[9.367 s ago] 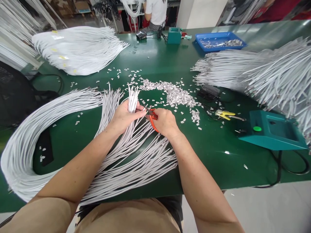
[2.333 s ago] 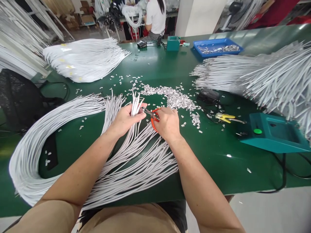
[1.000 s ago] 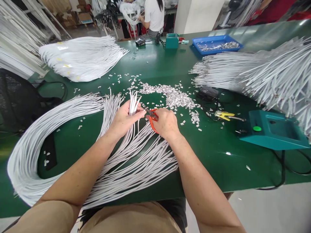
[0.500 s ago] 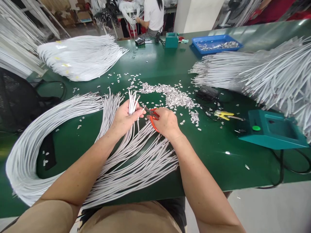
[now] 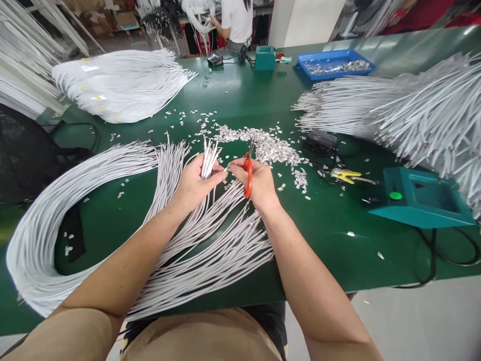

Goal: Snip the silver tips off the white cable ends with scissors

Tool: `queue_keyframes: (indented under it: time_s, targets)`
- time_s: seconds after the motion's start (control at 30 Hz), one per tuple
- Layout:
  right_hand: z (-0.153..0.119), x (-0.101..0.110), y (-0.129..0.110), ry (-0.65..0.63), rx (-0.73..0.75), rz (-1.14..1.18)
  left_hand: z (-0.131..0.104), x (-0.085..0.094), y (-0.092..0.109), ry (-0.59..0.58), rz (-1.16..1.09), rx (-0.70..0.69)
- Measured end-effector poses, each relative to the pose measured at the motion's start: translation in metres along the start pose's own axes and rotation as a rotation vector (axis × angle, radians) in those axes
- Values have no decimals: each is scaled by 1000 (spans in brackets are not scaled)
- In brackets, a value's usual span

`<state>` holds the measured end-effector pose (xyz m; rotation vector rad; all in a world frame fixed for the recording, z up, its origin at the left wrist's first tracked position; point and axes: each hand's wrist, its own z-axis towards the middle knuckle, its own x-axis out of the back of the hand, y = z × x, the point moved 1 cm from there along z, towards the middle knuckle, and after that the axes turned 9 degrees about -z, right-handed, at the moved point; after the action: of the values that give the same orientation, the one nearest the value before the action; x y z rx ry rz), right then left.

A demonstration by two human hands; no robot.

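My left hand (image 5: 197, 183) is closed round a small bunch of white cables (image 5: 209, 159), their ends pointing up and away from me. My right hand (image 5: 259, 183) grips red-handled pliers (image 5: 248, 170), whose dark jaws point away from me. Its thumb and fingertip pinch at a cable end beside my left thumb; the tiny piece there is too small to make out. More loose white cables (image 5: 210, 260) lie under my forearms, and a thick curved bundle (image 5: 33, 250) runs round to the left. Small silvery-white pieces (image 5: 276, 150) are heaped just beyond my hands.
Cable bundles lie at the back left (image 5: 120, 85) and right (image 5: 345, 105). A blue tray (image 5: 310, 75) holds more small pieces. At the right stand a teal machine (image 5: 421, 200) with a green button and yellow-handled pliers (image 5: 343, 175). A person in white (image 5: 238, 22) is beyond the table.
The pliers have swung from pointing left at the cable end to pointing away from me. My right thumb and fingertip have come to the cable end by my left thumb.
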<state>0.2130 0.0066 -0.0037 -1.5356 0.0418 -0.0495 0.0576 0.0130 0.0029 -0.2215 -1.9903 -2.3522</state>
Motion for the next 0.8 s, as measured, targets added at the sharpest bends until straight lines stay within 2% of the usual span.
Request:
queue_keyframes:
  time_s: [0.13, 0.27, 0.37, 0.5, 0.8]
  targets:
    - [0, -7, 6, -32, -118, 130, -4, -3, 4, 11, 2, -26]
    - [1, -8, 10, 47, -179, 132, -7, -5, 10, -77, -115, 33]
    - [4, -3, 10, 85, -131, 37, -5, -1, 7, -98, -235, 102]
    - [5, 2, 6, 168, 2, -39, 0, 5, 1, -70, -263, 123]
    - [-4, -3, -4, 14, 3, 31, 0, 3, 1, -87, -305, 130]
